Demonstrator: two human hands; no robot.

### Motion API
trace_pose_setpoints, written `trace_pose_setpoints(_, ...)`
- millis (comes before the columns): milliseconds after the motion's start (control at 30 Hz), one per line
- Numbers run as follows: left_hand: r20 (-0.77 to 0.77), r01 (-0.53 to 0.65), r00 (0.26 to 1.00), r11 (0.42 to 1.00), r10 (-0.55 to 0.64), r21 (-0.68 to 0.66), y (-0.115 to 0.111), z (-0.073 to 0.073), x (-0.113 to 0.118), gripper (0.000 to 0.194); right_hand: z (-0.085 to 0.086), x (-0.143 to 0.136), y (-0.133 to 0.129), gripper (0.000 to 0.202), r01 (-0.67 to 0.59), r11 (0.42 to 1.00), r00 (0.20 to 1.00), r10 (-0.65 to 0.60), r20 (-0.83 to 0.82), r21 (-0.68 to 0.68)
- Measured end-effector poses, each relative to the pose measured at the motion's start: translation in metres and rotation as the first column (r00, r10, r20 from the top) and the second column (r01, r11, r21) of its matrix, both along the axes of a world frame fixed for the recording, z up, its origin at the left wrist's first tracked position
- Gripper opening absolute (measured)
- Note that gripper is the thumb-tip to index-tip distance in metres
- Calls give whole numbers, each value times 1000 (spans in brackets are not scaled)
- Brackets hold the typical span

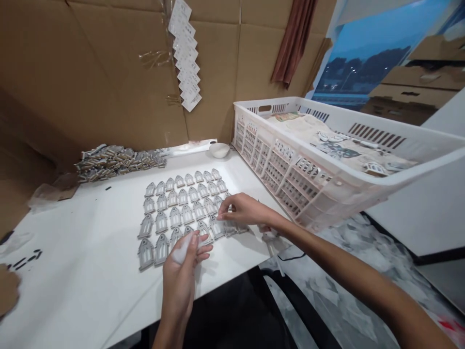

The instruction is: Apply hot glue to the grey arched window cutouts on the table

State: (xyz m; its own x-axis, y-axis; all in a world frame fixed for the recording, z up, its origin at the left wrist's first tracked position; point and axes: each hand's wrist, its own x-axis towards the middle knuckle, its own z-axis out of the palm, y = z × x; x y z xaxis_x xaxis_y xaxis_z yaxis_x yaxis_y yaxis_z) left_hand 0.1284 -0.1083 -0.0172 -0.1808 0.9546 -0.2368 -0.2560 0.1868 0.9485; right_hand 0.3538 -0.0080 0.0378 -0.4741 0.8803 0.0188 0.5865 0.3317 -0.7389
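Arched pcs [187,214] under R hand [242,207]

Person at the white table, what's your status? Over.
Left hand holding a white item. Right hand over the rows of arched pieces, grip unclear. Both hands hide some pieces.

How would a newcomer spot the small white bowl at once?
Find the big white crate at right. Just off its left end, on the table near the cardboard wall, sits the bowl. Its round outline sets it apart from the pointed grey pieces in rows.
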Motion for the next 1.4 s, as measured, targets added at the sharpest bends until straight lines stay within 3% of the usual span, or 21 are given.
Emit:
trace_pose_setpoints(300,-48,-35,998,999,36,19,-2,0,0,58,-8,-12,16,18,-65,995,996,70,53,-77)
trace_pose_setpoints(533,-78,-22,997,1000,23,18,-3,-1,0,55,-10,-15,16,17,-29,996,988,41,148,-84)
trace_pose_setpoints(700,-81,-14,997,1000,16,20,-3,-2,1,54,-6,-12,14,21,43,999,976,-41,214,-4)
trace_pose_setpoints(800,-107,15,994,1000,-13,15,-4,0,1,50,2,-10,11,24,53,998,990,-57,131,34)
trace_pose_setpoints(933,-144,81,987,996,-77,24,-3,2,1,45,12,-12,1,33,-135,991,985,134,-107,-8)
trace_pose_setpoints(1033,-144,125,982,992,-119,30,-2,2,0,45,14,-17,-8,31,-216,976,966,210,-149,-26)
trace_pose_setpoints(1267,-133,117,985,993,-112,32,0,2,3,53,7,-30,-17,21,-219,974,959,205,-196,-51)
trace_pose_setpoints(1400,-13,65,998,997,-66,-38,4,7,2,56,9,-30,-10,18,-123,991,975,129,-183,46)
